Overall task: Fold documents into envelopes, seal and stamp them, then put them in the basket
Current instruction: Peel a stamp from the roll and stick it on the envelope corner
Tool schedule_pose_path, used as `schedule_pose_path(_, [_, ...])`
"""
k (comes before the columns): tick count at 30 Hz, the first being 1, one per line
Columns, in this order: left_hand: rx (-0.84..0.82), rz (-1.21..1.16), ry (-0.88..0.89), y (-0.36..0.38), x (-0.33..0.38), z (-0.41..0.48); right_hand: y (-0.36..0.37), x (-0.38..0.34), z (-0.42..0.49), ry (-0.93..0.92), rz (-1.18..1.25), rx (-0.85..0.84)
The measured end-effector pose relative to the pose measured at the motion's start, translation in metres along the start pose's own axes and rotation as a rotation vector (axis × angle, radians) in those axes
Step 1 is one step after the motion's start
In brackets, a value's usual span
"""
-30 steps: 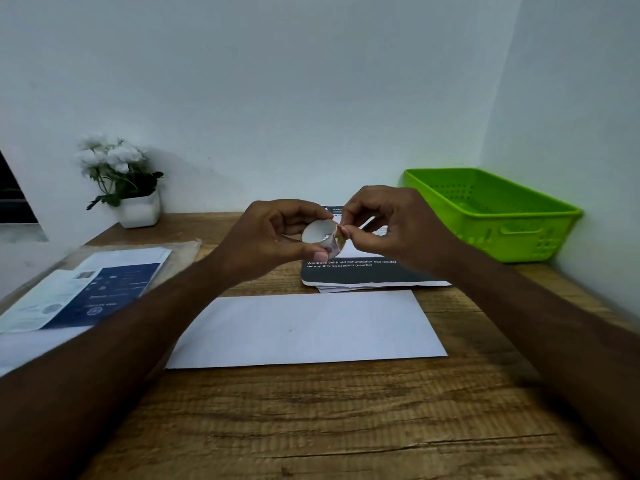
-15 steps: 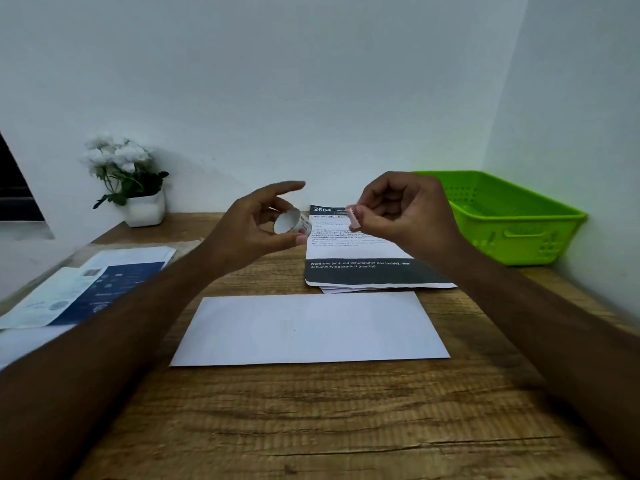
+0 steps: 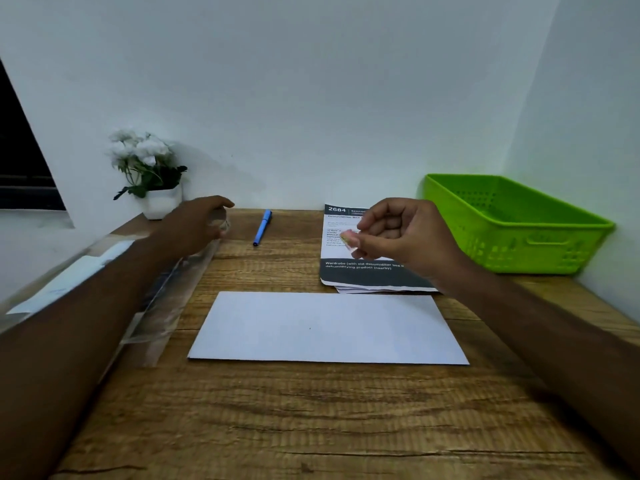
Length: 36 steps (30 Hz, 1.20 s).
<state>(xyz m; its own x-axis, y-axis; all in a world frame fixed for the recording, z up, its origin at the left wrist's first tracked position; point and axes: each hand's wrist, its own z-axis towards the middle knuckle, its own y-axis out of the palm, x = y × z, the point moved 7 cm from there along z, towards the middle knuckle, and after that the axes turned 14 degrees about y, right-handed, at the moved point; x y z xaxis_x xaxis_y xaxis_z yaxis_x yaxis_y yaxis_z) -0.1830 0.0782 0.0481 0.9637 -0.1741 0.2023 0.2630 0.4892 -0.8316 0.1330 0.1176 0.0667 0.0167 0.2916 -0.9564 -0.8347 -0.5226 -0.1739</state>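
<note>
One small stamp [image 3: 349,239] is pinched between the thumb and forefinger of the right hand [image 3: 408,237], with the other fingers curled into the palm. The hand hovers above the stack of printed documents [image 3: 360,271], just beyond the far edge of the envelope [image 3: 329,328]. The step in hand is judged to be stamping. To do it well, the person carries the stamp down to an upper corner of the envelope with the adhesive side facing the paper. Its edges are aligned with the envelope edges, and a flat fingertip presses from the centre outward so that no corner lifts. The pinch should be light, since so thin a piece is likely to crease easily and may cling to the skin. The left hand [image 3: 195,226] is extended toward the far left of the wooden table [image 3: 311,427], near a blue pen [image 3: 262,227] and a clear plastic sleeve [image 3: 162,306]. It is motion-blurred; its fingers look curved over something small and pale, and whether they grip it cannot be told. Once free, that hand would serve best laid flat on the envelope to prevent sliding. The envelope lies flat at the table's centre, plain white, long side toward the person, with no stamp visible on its upturned face. Whether it is filled or sealed cannot be seen. The green basket [image 3: 540,251] stands at the far right, apart from the envelope.
</note>
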Motion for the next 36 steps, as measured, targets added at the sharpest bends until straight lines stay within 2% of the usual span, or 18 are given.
schedule_pose_path(8, [-0.178,0.018,-0.033,0.021,-0.012,0.007,0.003,0.015,0.003,0.087,-0.066,-0.001])
schedule_pose_path(13, [-0.151,0.22,-0.066,0.022,-0.018,0.009,0.005,0.02,0.002,0.122,-0.091,-0.016])
schedule_pose_path(16, [0.009,0.28,0.03,0.005,0.017,0.021,0.004,0.022,0.002,0.153,-0.072,-0.009])
schedule_pose_path(17, [0.1,0.246,0.095,-0.003,0.039,0.024,0.004,0.022,0.002,0.162,-0.061,-0.007])
schedule_pose_path(19, [0.2,-0.027,0.132,-0.012,0.084,0.023,0.003,0.021,0.003,0.165,-0.062,-0.003])
schedule_pose_path(21, [0.112,-0.399,0.054,-0.003,0.123,0.019,0.0,0.019,0.003,0.162,-0.057,0.007])
schedule_pose_path(22, [0.061,-0.513,0.02,0.003,0.139,0.016,-0.001,0.018,0.002,0.159,-0.045,0.009])
schedule_pose_path(27, [-0.063,-0.706,-0.08,0.02,0.167,0.004,-0.003,0.014,0.001,0.157,-0.021,0.022])
schedule_pose_path(36, [-0.124,-0.893,-0.169,0.031,0.165,0.002,-0.009,0.014,0.004,0.207,0.067,0.037])
